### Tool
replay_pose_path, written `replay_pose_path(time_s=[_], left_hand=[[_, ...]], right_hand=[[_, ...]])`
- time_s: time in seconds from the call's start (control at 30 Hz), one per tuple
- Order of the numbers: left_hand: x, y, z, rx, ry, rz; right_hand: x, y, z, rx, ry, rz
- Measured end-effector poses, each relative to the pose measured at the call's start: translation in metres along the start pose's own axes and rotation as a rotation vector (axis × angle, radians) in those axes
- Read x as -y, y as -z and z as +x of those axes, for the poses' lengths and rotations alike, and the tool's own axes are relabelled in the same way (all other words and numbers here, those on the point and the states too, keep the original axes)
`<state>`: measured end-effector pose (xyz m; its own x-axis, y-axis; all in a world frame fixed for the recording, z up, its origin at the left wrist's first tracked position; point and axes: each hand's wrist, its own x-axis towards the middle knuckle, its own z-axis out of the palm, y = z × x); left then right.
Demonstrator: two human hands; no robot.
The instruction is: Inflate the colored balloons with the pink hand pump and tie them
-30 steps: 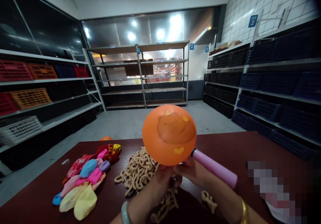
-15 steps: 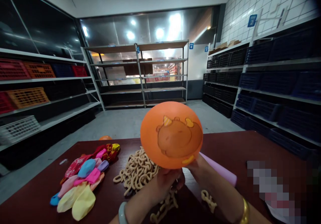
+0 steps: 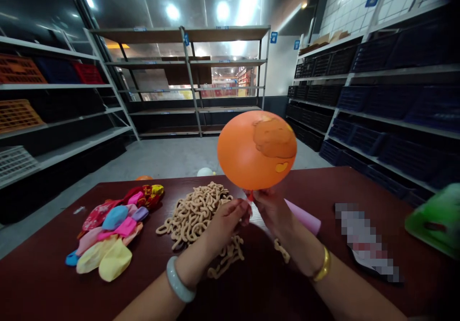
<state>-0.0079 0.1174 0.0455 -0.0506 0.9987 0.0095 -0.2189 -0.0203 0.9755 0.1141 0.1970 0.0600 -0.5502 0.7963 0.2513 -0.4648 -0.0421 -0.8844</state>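
Observation:
An inflated orange balloon [image 3: 240, 148] with a printed animal face is upright above the dark red table [image 3: 151, 294]. Its neck is pinched in the fingers of my right hand [image 3: 271, 208]. My left hand [image 3: 232, 218], fingers pressed together, is at the balloon's red tail, just left of the right hand. Behind and left of my left hand lies a heap of beige rope-like loops [image 3: 197, 211], with smaller pieces [image 3: 228, 258] nearer me. A pink-purple cylinder [image 3: 304, 218] lies beyond my right wrist.
Uninflated balloons [image 3: 115, 218] in several colours lie on the table's left. A blurred-out flat object [image 3: 366, 244] is at the right, beside a green object [image 3: 438, 220]. A white balloon [image 3: 206, 172] shows beyond the far edge. Shelves [image 3: 196, 91] with crates stand around the room.
The view has tilted down and shifted right. The orange balloon has turned, its print now facing right, and its neck now shows between my hands. The green object and white balloon have come into view.

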Motion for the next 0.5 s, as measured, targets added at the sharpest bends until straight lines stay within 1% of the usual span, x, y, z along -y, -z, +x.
replay_pose_path(time_s=[0.07, 0.1, 0.13, 0.2, 0.3, 0.4, 0.5], left_hand=[[0.0, 0.005, 0.003, -0.032, -0.042, 0.07], [-0.001, 0.006, 0.004, -0.058, -0.06, 0.055], [-0.002, 0.006, 0.004, -0.09, -0.08, 0.015], [-0.003, 0.003, 0.005, -0.144, -0.134, -0.084], [-0.003, -0.004, 0.004, -0.147, -0.176, -0.158], [0.001, -0.007, 0.004, -0.164, -0.154, -0.142], [0.005, -0.002, 0.007, -0.177, -0.12, -0.077]], right_hand=[[0.005, 0.003, 0.003, -0.11, 0.084, -0.065], [0.006, 0.004, 0.004, -0.145, 0.108, -0.085], [0.006, 0.005, 0.005, -0.148, 0.114, -0.094], [0.003, 0.003, 0.005, -0.102, 0.089, -0.08], [-0.007, -0.002, 0.0, -0.033, 0.027, -0.045], [-0.015, -0.009, -0.005, -0.043, 0.009, -0.102], [-0.017, -0.013, -0.007, -0.005, -0.014, -0.117]])
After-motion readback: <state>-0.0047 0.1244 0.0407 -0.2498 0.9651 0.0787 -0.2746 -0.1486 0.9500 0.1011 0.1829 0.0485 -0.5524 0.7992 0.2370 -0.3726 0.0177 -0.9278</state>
